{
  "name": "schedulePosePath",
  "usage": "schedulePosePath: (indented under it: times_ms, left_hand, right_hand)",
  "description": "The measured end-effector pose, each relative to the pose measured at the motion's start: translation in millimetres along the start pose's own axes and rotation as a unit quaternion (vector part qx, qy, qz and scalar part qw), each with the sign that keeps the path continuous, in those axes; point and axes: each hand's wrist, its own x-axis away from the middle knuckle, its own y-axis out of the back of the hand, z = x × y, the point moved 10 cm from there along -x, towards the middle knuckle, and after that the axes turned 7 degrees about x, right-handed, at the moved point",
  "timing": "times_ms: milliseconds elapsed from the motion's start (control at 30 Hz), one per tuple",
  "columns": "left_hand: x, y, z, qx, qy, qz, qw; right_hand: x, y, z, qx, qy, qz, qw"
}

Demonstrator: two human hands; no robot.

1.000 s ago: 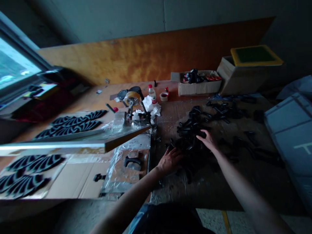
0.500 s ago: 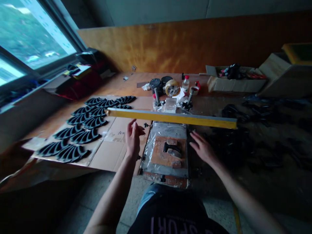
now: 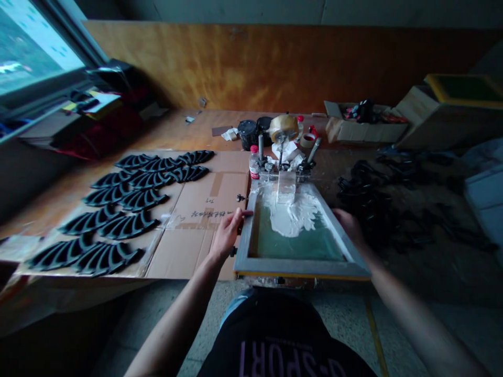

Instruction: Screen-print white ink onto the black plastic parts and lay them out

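Observation:
A screen printing frame (image 3: 298, 266) lies low and nearly flat in front of me, with a green mesh (image 3: 291, 248) inside its grey rim. Thick white paste (image 3: 288, 220) spreads over the far half of the mesh. My left hand (image 3: 227, 233) is closed at the frame's left side, a finger reaching onto the rim. Along the right side is my right hand (image 3: 349, 226), close against the outer edge; its fingers are blurred and partly hidden by the frame. Behind the frame stands a metal hinge clamp (image 3: 271, 166). The board under the frame is mostly covered.
Black fan-shaped pieces (image 3: 129, 222) lie in rows on cardboard (image 3: 176, 256) at left. Dark parts (image 3: 365, 193) are heaped at right. Behind stand a bottle (image 3: 254, 163), black tubs (image 3: 248, 135), a tape roll (image 3: 283, 127) and an open carton (image 3: 365, 133).
The frame has swung down from its raised position and now covers the board and the black-handled tool on it. Both hands have come to its sides. The view has shifted slightly right.

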Motion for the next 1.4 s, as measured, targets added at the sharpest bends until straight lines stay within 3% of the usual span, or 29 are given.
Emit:
schedulePosePath:
  times_ms: [67, 133, 200, 267, 333, 400, 567, 633, 700, 833, 967, 1033, 1167, 1233, 1300, 1400]
  left_hand:
    - [8.7, 2.2, 40.4, -0.006, 0.050, 0.015, 0.999]
    - [10.2, 3.6, 75.5, -0.015, 0.073, 0.015, 0.997]
    - [6.1, 5.7, 103.1, -0.029, 0.081, 0.002, 0.996]
    - [0.4, 6.0, 122.3, -0.034, 0.086, 0.000, 0.996]
    - [-3.7, 6.6, 133.4, -0.033, 0.092, 0.003, 0.995]
    - [-4.9, 8.1, 139.3, -0.034, 0.102, 0.007, 0.994]
    - [-0.8, 11.9, 145.1, -0.021, 0.126, -0.005, 0.992]
    - [0.3, 12.9, 144.9, -0.017, 0.123, -0.016, 0.992]
    - [0.7, 13.6, 142.3, -0.018, 0.112, -0.027, 0.993]
    - [1.2, 12.0, 137.6, -0.012, 0.103, -0.032, 0.994]
    - [2.3, 10.3, 133.6, -0.006, 0.116, -0.043, 0.992]
    - [4.2, 8.5, 125.6, -0.006, 0.119, -0.039, 0.992]
    - [13.0, 4.6, 86.9, -0.015, 0.098, -0.015, 0.995]
    - [15.6, 5.8, 57.2, -0.021, 0.073, -0.023, 0.997]
    - [11.8, 5.0, 22.5, -0.020, 0.031, -0.037, 0.999]
    - [-8.1, -3.7, -35.1, 0.041, -0.069, -0.049, 0.996]
  right_hand:
    - [-22.3, 16.8, 9.1, -0.018, 0.016, -0.045, 0.999]
    - [-41.3, 17.7, 47.0, -0.032, 0.084, -0.074, 0.993]
    - [-54.5, -0.2, 93.4, -0.015, 0.158, -0.051, 0.986]
    - [-60.7, -31.5, 125.1, 0.023, 0.191, 0.021, 0.981]
    - [-54.2, -62.2, 136.8, 0.060, 0.204, 0.102, 0.972]
    - [-34.8, -78.7, 136.9, 0.085, 0.231, 0.141, 0.959]
    - [37.6, -69.0, 142.7, 0.045, 0.421, 0.154, 0.893]
    - [49.0, -62.4, 146.3, 0.023, 0.455, 0.174, 0.873]
    - [44.3, -58.1, 148.9, 0.025, 0.438, 0.162, 0.884]
    - [49.6, -54.2, 151.4, 0.057, 0.410, 0.069, 0.908]
    - [68.6, -57.9, 151.1, 0.026, 0.426, 0.082, 0.901]
    - [46.5, -52.8, 151.6, -0.003, 0.382, 0.081, 0.921]
    - [-40.9, -26.5, 146.4, -0.048, 0.269, 0.032, 0.961]
    - [-82.8, -8.0, 120.6, -0.062, 0.198, 0.019, 0.978]
    - [-108.1, 14.9, 72.5, -0.075, 0.098, -0.013, 0.992]
    - [-99.6, 26.8, 0.8, -0.043, -0.032, -0.041, 0.998]
